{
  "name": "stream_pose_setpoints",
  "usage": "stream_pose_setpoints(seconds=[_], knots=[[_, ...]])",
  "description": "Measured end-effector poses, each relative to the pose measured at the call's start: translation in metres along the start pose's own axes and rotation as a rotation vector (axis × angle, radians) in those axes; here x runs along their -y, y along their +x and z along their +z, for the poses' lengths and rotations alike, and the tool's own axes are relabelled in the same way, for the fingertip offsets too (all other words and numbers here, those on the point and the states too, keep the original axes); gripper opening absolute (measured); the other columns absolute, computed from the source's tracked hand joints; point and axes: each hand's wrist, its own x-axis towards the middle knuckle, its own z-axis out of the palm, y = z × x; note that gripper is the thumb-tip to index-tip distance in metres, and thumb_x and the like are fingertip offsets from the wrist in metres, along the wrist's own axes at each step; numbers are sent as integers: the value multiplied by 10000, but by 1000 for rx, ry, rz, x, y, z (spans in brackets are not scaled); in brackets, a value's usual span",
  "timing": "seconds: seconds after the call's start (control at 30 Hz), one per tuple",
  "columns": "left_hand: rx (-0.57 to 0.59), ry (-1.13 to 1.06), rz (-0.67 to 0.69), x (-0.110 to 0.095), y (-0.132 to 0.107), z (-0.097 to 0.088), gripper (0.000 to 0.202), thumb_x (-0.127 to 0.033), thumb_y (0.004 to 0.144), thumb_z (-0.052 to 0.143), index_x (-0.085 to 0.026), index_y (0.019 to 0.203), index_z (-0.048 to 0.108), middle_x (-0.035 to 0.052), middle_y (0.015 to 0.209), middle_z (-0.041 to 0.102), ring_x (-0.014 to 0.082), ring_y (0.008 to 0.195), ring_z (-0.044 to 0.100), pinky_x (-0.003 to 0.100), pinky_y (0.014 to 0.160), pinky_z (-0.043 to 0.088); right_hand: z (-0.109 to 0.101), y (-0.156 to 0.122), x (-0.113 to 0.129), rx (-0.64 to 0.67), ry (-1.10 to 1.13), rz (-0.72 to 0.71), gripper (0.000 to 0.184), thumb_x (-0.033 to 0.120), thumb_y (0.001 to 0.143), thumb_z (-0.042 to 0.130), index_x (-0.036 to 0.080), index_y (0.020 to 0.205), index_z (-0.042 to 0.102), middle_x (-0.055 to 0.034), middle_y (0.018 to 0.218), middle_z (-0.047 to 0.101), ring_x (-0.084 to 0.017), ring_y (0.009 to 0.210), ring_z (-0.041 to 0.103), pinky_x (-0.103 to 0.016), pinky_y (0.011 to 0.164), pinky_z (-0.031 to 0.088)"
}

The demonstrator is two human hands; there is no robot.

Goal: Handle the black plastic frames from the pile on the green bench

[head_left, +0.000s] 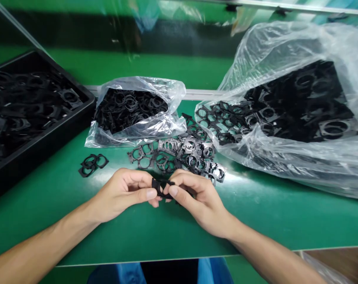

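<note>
Between my two hands, above the front part of the green table (108, 232), I hold a small black plastic frame (157, 184) with a round opening. My left hand (120, 193) pinches its left side between thumb and fingers. My right hand (199, 197) grips its right side the same way, hiding part of it. Just beyond my fingers lies a loose pile of similar black frames (191, 146), some shining in the light. A small cluster of black frames (93, 163) rests to the left of my left hand.
At the left stands a black bin (78, 88) full of black parts. A clear plastic bag (143, 138) with black ring-shaped parts lies at the back. To the right, a larger clear bag (273, 161) spills frames toward the pile. The table's front edge runs close to my body.
</note>
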Motion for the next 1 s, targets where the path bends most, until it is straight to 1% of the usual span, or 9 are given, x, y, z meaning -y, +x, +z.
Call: stream_pose_setpoints(seconds=[0.13,0.3,0.37,0.43,0.6,0.67,0.77,0.83,1.0], knots=[[-14,11,-4,1,-1,-1,154,-228,811,798,-148,686,754,45,665,775,155,653,720,205,635,561,1,0,1,-1,8,17,309,392,1010,609,154,830,689,-33,817,638,-152,753,606,-288,719,484],[-67,28,33,-1,-2,1,96,-190,769,817,-150,706,758,16,639,738,99,578,637,157,558,495,1,0,2,-4,21,40,338,422,1013,597,162,809,672,-26,798,646,-148,747,603,-279,716,484],[-93,4,22,-1,-1,3,58,-184,760,824,-162,791,781,20,698,762,109,614,666,166,587,518,1,0,2,-18,3,37,333,405,1015,595,169,791,659,-22,787,647,-148,748,602,-276,711,480],[-106,-27,9,-1,-1,5,118,-186,759,825,-173,870,788,31,750,788,136,663,712,190,627,553,1,0,2,-24,-9,33,326,393,1014,597,172,782,654,-25,786,650,-151,755,604,-276,707,478],[-93,-24,-8,-1,-1,4,91,-195,783,798,-165,865,772,45,715,792,161,652,737,217,627,573,1,0,0,-9,-2,64,317,383,1008,598,174,781,666,-36,791,647,-159,745,599,-285,688,488],[-72,-2,-18,-2,-2,2,74,-205,792,792,-160,844,765,47,698,788,157,640,728,214,620,564,2,0,0,-29,18,62,255,342,988,630,174,801,677,-25,788,635,-153,746,592,-281,693,482],[-45,26,-20,-4,-3,2,80,-229,798,787,-158,815,753,45,678,779,143,618,703,201,595,538,3,1,0,-73,76,57,83,257,934,687,181,930,721,-22,858,641,-142,764,594,-270,691,476],[-37,43,-20,-5,-3,2,89,-235,794,785,-156,804,746,44,666,772,134,598,681,193,573,519,4,1,0,-75,105,56,82,227,915,697,184,968,741,-27,883,649,-140,767,597,-267,684,476],[-49,101,-5,-5,-3,3,109,-243,786,777,-147,781,724,39,637,747,107,546,599,178,529,473,6,0,-1,-67,175,85,67,230,899,709,175,901,748,-9,811,644,-124,717,581,-256,662,468]])
